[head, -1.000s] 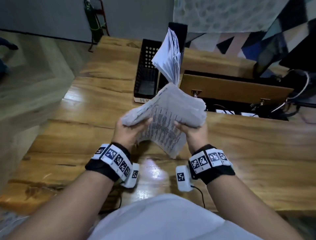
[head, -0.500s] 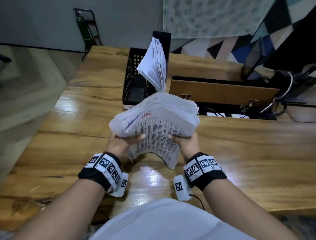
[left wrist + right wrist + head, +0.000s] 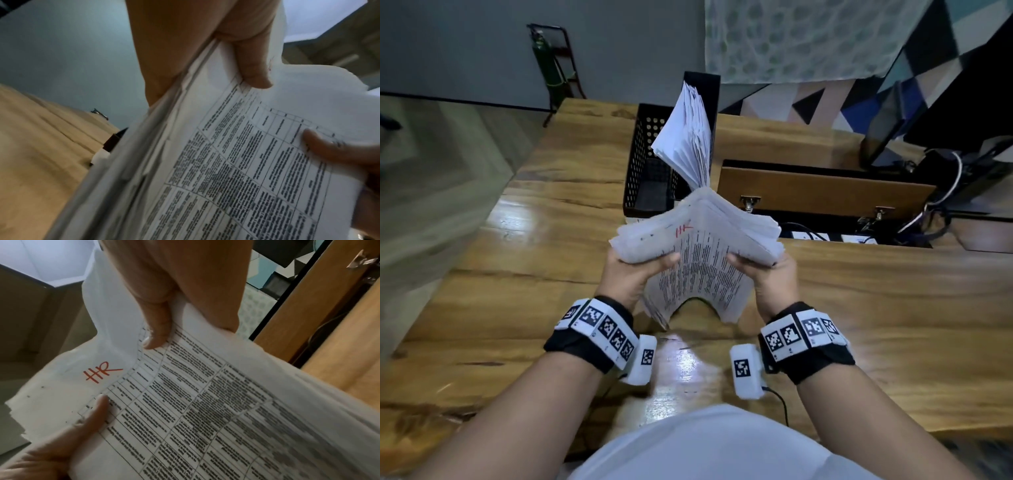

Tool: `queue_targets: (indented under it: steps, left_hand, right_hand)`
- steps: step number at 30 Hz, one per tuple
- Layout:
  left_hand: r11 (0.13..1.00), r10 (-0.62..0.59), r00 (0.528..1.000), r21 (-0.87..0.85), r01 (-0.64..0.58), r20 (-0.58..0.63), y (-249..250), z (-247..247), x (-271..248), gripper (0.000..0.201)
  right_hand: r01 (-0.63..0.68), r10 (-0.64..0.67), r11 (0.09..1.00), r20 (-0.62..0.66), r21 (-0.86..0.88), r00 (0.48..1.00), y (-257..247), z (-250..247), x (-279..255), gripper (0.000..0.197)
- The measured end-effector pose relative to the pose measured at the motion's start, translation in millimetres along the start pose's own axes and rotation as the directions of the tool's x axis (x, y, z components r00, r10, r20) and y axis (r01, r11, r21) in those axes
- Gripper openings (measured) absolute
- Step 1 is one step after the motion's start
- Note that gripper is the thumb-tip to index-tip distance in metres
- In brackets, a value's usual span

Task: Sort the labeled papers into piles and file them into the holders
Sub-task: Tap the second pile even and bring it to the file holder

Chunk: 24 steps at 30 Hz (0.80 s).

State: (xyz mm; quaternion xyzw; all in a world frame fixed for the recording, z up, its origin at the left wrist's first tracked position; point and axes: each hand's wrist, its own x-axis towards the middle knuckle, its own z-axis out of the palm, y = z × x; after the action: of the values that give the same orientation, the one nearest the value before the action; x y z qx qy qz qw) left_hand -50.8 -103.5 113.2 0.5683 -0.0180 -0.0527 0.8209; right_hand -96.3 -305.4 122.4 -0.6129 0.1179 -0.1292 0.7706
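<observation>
Both hands hold a thick stack of printed papers (image 3: 698,253) above the wooden table (image 3: 517,274), bowed so its near edge curls down. My left hand (image 3: 637,270) grips the stack's left side with the thumb on top. My right hand (image 3: 760,270) grips the right side the same way. The top sheet (image 3: 185,402) carries a table of text and a red "HR" mark (image 3: 100,372). The left wrist view shows the stack's layered edge (image 3: 144,162). Behind stands a black mesh holder (image 3: 650,164) with a fan of papers (image 3: 688,137) upright in it.
A wooden flap with metal latches (image 3: 822,192) stands open over a cable recess at the right rear. Dark equipment and cables (image 3: 945,171) crowd the far right. A green cylinder on a red stand (image 3: 551,68) is by the wall. The floor lies left of the table.
The stack has dropped a little and tipped so that its top sheet and red mark face me; both hands keep their grip.
</observation>
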Motion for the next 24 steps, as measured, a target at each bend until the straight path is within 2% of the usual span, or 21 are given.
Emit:
queue_targets:
  steps: [2,5,7,9,11,14,16,19,22,24]
  left_hand:
    - [0.999,0.027,1.000,0.022,-0.027,-0.002,5,-3,4,0.047]
    - [0.994,0.041,0.998,0.101,-0.046,0.050,5,-12,9,0.052]
    - [0.991,0.028,0.997,0.129,-0.037,0.073,0,-16,10,0.056]
    - [0.991,0.015,0.995,0.134,-0.027,0.096,-2,-15,10,0.057]
    - [0.990,0.013,0.994,0.138,-0.028,0.108,-1,-15,9,0.056]
    - [0.989,-0.001,0.994,0.146,-0.015,0.108,2,-14,7,0.053]
    - [0.990,-0.017,0.995,0.140,0.003,0.097,4,-16,6,0.051]
    - [0.991,-0.031,0.993,0.134,0.015,0.117,5,-18,6,0.049]
    - [0.989,-0.048,0.988,0.143,0.026,0.150,6,-19,5,0.047]
    - [0.988,-0.047,0.987,0.150,0.023,0.157,7,-19,5,0.045]
  right_hand:
    - [0.065,-0.065,0.998,-0.018,-0.019,0.998,-9,1,-1,0.042]
    - [0.170,-0.198,0.968,-0.144,-0.183,0.970,-10,-2,-3,0.086]
    - [0.306,-0.380,0.887,-0.170,-0.346,0.909,-5,-3,-7,0.105]
    - [0.444,-0.552,0.726,-0.060,-0.526,0.831,1,-3,-10,0.101]
    - [0.468,-0.593,0.590,0.040,-0.657,0.804,2,-2,-12,0.084]
    - [0.416,-0.575,0.577,0.012,-0.703,0.818,-2,1,-13,0.067]
    - [0.439,-0.601,0.566,0.016,-0.698,0.799,-3,3,-13,0.068]
    - [0.425,-0.567,0.559,0.046,-0.712,0.823,-4,6,-11,0.063]
    - [0.428,-0.582,0.548,0.039,-0.719,0.812,-2,7,-12,0.056]
    - [0.411,-0.556,0.570,0.034,-0.712,0.830,0,7,-13,0.056]
